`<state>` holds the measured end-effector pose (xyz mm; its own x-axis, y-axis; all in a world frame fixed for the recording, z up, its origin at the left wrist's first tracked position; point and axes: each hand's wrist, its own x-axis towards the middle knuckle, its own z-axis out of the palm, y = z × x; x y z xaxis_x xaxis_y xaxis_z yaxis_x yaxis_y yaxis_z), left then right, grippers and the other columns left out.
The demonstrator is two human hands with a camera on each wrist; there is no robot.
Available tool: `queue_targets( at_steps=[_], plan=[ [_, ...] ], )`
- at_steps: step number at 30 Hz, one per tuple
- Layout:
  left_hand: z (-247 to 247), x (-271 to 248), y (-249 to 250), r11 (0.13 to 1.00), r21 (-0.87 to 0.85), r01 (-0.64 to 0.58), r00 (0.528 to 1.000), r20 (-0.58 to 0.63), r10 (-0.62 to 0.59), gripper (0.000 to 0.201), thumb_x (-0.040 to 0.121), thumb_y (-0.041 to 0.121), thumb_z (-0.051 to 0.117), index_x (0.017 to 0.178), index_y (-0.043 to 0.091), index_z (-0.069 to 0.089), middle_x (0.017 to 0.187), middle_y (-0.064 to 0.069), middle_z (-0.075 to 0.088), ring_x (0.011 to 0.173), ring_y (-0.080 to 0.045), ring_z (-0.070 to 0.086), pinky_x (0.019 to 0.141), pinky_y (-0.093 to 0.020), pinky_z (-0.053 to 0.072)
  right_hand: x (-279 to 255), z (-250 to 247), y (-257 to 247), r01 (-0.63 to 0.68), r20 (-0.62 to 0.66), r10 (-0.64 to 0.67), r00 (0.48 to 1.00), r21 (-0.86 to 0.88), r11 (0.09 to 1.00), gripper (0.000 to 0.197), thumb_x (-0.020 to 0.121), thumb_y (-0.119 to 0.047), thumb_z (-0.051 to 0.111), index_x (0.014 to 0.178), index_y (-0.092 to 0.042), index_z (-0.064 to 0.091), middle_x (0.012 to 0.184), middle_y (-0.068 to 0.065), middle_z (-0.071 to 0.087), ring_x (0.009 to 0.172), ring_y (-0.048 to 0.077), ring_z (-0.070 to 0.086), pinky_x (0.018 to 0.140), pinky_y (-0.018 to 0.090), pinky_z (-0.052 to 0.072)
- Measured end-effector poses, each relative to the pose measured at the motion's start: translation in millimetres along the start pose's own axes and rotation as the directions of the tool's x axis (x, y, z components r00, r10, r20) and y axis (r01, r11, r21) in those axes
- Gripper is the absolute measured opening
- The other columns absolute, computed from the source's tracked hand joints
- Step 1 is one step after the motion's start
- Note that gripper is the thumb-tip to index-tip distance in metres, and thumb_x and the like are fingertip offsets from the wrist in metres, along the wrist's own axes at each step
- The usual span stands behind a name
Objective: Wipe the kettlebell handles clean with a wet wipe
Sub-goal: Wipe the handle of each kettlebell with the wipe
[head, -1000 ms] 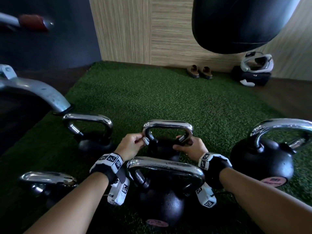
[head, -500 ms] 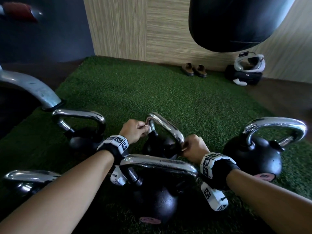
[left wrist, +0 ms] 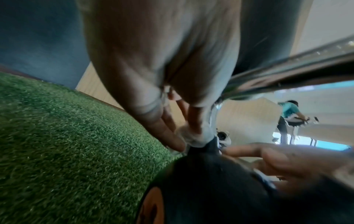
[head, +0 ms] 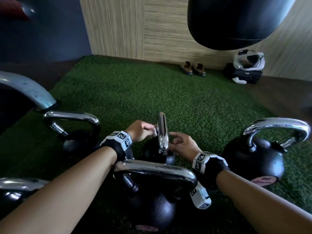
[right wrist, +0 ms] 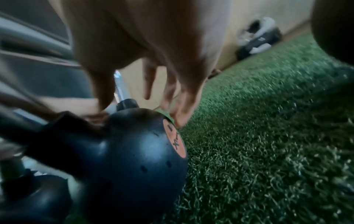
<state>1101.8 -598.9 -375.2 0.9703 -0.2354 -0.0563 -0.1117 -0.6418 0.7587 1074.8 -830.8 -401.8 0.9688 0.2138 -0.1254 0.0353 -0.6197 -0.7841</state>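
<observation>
A small black kettlebell [head: 157, 154] stands on the green turf between my hands, its chrome handle [head: 162, 132] turned edge-on to me. My left hand [head: 152, 130] pinches a white wet wipe [left wrist: 193, 136] against the handle's left leg, just above the black ball. My right hand [head: 177, 141] hovers at the handle's right side with its fingers loosely spread and holding nothing. In the right wrist view those fingers [right wrist: 168, 94] hang above the ball [right wrist: 134, 151], which bears an orange label.
More kettlebells surround it: one right in front [head: 152, 208], one right [head: 253, 159], one left [head: 79, 142], one at bottom left [head: 16, 186]. A grey machine leg [head: 30, 88] lies left, a punching bag [head: 236, 22] hangs above, sandals [head: 192, 68] by the wall.
The small kettlebell has turned so its handle went from broadside to edge-on. My right hand has let go of the handle and opened. My left hand kept the wipe on the handle.
</observation>
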Motion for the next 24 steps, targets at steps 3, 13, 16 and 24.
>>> queue_targets(
  at_steps=[3, 13, 16, 24],
  plan=[
    [5.5, 2.3, -4.8, 0.997, 0.006, 0.079, 0.992, -0.094, -0.079, 0.013, 0.091, 0.021, 0.079, 0.102, 0.019, 0.083, 0.096, 0.001, 0.082, 0.088, -0.011, 0.074, 0.097, -0.034, 0.055, 2.4, 10.6, -3.1, -0.032, 0.082, 0.027, 0.996, 0.056, 0.998, 0.046, 0.071, -0.047, 0.087, 0.115, -0.036, 0.076, 0.093, -0.014, 0.077, 0.085, 0.006, 0.073, 0.092, 0.036, 0.060],
    [-12.9, 17.0, 32.2, 0.969, -0.138, 0.203, 0.955, -0.192, -0.227, 0.017, 0.088, 0.018, 0.081, 0.100, 0.027, 0.074, 0.096, 0.004, 0.078, 0.087, -0.011, 0.075, 0.071, -0.021, 0.058, 4.8, 14.7, 2.8, -0.066, 0.028, 0.062, 0.998, 0.214, 0.975, 0.080, 0.041, -0.069, 0.089, 0.111, -0.032, 0.079, 0.094, -0.008, 0.080, 0.090, 0.011, 0.075, 0.089, 0.032, 0.060],
    [-15.0, 15.7, 39.2, 0.939, -0.268, 0.214, 0.962, -0.109, -0.250, 0.014, 0.088, 0.006, 0.077, 0.098, 0.014, 0.072, 0.115, -0.014, 0.076, 0.102, -0.028, 0.075, 0.095, -0.044, 0.060, -0.2, 12.7, 0.5, -0.058, 0.042, 0.050, 0.998, 0.209, 0.976, 0.063, 0.055, -0.058, 0.091, 0.111, -0.034, 0.078, 0.093, -0.017, 0.075, 0.087, 0.001, 0.071, 0.075, 0.015, 0.054],
    [-31.8, -2.6, 38.3, 0.797, -0.599, 0.077, 0.992, -0.032, -0.119, 0.019, 0.091, 0.001, 0.072, 0.104, 0.014, 0.078, 0.109, -0.007, 0.078, 0.096, -0.018, 0.076, 0.095, -0.028, 0.060, -3.8, 8.6, -1.7, -0.061, 0.030, 0.057, 0.998, 0.202, 0.977, 0.093, 0.039, -0.073, 0.084, 0.122, -0.031, 0.074, 0.113, -0.010, 0.073, 0.101, 0.007, 0.069, 0.095, 0.031, 0.057]
  ],
)
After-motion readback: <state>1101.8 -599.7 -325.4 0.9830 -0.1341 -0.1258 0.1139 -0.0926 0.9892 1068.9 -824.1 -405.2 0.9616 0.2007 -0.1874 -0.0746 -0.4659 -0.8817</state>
